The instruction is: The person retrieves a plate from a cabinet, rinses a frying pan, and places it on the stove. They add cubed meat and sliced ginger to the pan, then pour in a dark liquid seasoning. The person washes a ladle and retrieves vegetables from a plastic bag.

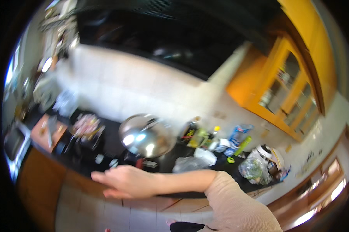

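Note:
My right hand [128,181] reaches across the front edge of the counter from the right, in a beige sleeve. Its index finger and thumb are apart, and nothing shows between them. Behind the hand stands a wok with a shiny domed metal lid [146,134]; a red handle [139,163] shows just above the wrist. Left of the lid, what looks like raw meat [87,124] is heaped over a burner area. Only a fingertip, likely of my left hand [107,230], shows at the bottom rim.
At the left, a cleaver [51,132] lies on a cutting board [39,132] beside a sink [25,142]. Bottles [190,130] and plastic bags [189,165] crowd the counter to the right. A dark range hood [162,37] and a wooden cabinet [250,98] hang above.

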`<state>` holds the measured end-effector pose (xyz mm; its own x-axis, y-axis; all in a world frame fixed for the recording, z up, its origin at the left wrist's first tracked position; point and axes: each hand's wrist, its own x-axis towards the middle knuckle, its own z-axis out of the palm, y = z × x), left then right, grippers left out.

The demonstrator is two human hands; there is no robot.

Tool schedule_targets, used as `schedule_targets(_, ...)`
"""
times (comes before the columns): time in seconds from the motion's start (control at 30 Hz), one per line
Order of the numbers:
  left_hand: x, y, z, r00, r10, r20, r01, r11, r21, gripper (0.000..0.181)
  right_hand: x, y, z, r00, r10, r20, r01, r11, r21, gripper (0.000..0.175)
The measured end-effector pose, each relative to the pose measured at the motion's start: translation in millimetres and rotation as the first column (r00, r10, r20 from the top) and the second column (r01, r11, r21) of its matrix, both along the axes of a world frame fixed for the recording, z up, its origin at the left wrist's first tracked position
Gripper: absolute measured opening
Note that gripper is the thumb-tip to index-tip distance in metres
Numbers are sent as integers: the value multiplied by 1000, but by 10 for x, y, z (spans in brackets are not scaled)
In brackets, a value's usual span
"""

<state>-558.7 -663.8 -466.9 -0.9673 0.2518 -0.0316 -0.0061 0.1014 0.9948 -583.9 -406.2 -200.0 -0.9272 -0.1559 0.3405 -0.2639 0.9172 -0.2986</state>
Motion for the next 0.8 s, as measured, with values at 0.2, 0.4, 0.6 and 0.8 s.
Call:
schedule_targets(0.2, 611, 1997, 2025, 781, -238, -577, 496, 798, 343, 42, 3656, 2179, 1708, 239, -179, -954, 678, 734, 33, 11)
schedule_targets(0.4, 2404, 4258, 4069, -131, -301, -945, 880, 403, -251, 33, 6587, 3913, 2350, -475, -618, -626, 801, -10, -598, 20)
schedule_targets(0.6, 4661, 6301, 5030, -110, -119, -987, 897, 416, -150, 26, 6990, 4420, 2148, -131, -706, -696, 893, 220, -392, 17)
schedule_targets(0.8, 5217, 6752, 4848, 14, -171, -985, 836, 543, -82, 20, 7283, 3906, 2111, -102, -697, -710, 864, 292, -411, 16)
